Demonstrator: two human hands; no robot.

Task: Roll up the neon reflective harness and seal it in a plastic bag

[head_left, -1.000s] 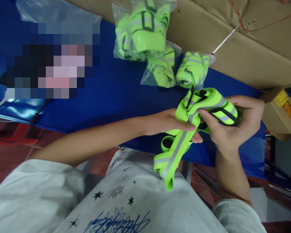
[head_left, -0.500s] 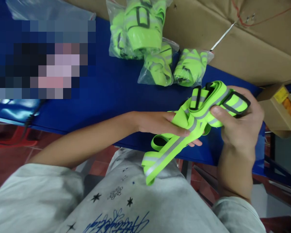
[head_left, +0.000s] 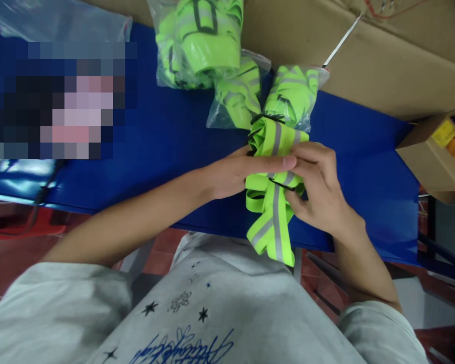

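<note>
Pointing its loose looped end toward the pale shirt [head_left: 212, 283], the single lime reflective strap [head_left: 276, 202] hangs lengthwise, bunched between both hands above the blue surface [head_left: 163, 146]. The left hand [head_left: 246, 169] clasps it, thumb across the front; the right hand [head_left: 320, 187] grips its right side with curled fingers. Beyond sit four bagged straps [head_left: 216, 50], two overlapping.

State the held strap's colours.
The strap is neon green with a grey stripe; see the head view.
</note>
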